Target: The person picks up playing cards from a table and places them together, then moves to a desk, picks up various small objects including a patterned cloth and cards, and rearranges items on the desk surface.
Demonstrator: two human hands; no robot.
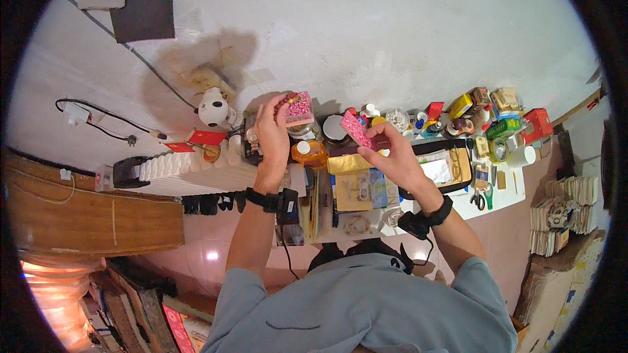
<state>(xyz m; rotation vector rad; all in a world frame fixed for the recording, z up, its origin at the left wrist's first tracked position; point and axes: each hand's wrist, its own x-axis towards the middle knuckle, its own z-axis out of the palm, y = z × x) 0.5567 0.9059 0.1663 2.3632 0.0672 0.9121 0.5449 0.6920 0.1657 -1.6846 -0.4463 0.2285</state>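
Note:
My left hand is raised at the left side of a pink-patterned box, with a beaded bracelet by its fingertips at the box's top. Whether the fingers grip the box or the beads is unclear. Between the thumb and fingers of my right hand is a flat pink patterned piece, tilted above the crowded table. Below and between the hands are a bottle of orange liquid with a white cap and a gold-coloured box.
A white radiator with two small red flags stands left. At the right of the table are small boxes, bottles, a white cup, and scissors with green handles. A black tray holds eyeglasses.

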